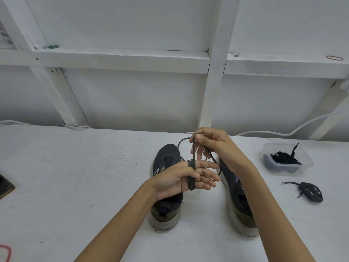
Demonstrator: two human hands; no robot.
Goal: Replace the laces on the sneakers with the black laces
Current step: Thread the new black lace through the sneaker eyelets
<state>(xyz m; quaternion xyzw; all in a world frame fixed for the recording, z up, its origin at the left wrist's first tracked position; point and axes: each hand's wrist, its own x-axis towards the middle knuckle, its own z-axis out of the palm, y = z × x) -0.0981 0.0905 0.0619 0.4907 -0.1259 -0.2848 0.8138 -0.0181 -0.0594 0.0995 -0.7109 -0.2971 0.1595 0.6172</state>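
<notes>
Dark lace [191, 183] coiled on L hand [175, 180], thumb clamping; R hand [209, 144] pinching it.
R-side sneaker [229, 176] half hidden by forearm; white desk [75, 176], white wall [132, 101].

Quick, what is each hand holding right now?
Left hand: holds the dark lace wound round its fingers.
Right hand: pinches the same lace above.

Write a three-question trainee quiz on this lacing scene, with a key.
1. True or false: the lace is wound around the left hand.
2. Where is the coiled lace bundle? A) inside the plastic container; B) on the table beside it; C) on a sneaker.
3. Fill in: the right hand ___ the lace between thumb and fingers.
Key: 1 true; 2 B; 3 pinches.
</notes>
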